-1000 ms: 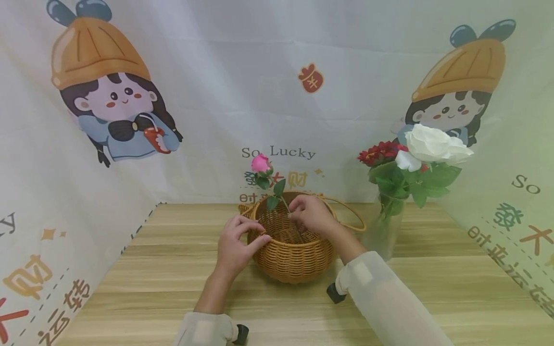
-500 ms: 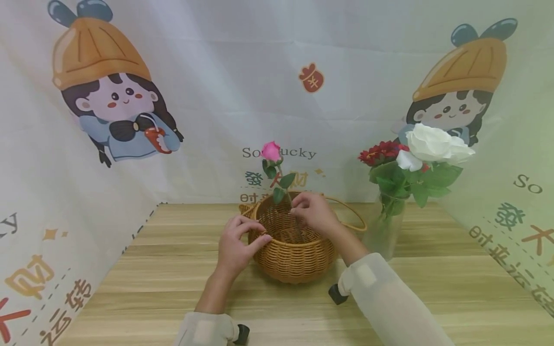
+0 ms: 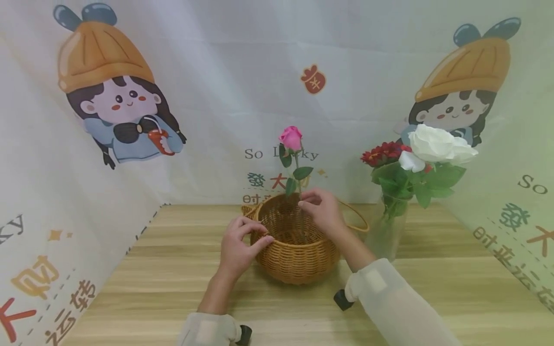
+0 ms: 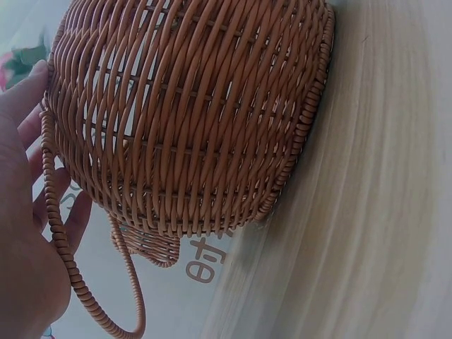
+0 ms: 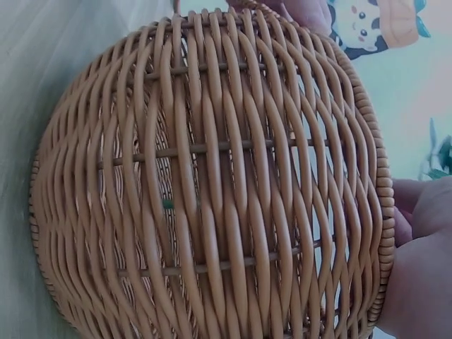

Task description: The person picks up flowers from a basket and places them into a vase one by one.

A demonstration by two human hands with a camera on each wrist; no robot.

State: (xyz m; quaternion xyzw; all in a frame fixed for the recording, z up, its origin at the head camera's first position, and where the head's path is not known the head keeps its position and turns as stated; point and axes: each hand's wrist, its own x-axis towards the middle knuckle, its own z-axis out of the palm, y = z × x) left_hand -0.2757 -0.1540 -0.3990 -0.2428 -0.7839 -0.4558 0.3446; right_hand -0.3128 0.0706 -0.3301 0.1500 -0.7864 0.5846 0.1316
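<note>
A pink rose (image 3: 291, 138) stands nearly upright above the round wicker basket (image 3: 297, 264), its lower stem inside. My right hand (image 3: 322, 211) pinches the stem between thumb and fingers, just over the basket's opening. On the near left of the rim, my left hand (image 3: 242, 242) grips the edge with thumb and fingertips. In the left wrist view that hand (image 4: 25, 233) lies at the rim beside a looped handle (image 4: 88, 296). Through the weave in the right wrist view a small green bit (image 5: 168, 203) shows, perhaps the stem's end; the rose bloom is out of that view.
Right of the basket a clear vase (image 3: 383, 240) holds a white flower (image 3: 437, 143), red flowers (image 3: 385, 154) and green leaves. The basket's other handle (image 3: 359, 218) sticks out towards the vase. A printed cloth (image 3: 216, 96) hangs behind the wooden table (image 3: 151, 269).
The rose has swung from leaning left to nearly upright, its bloom moving right and up. My right hand has shifted slightly right and up; my left hand stays on the rim.
</note>
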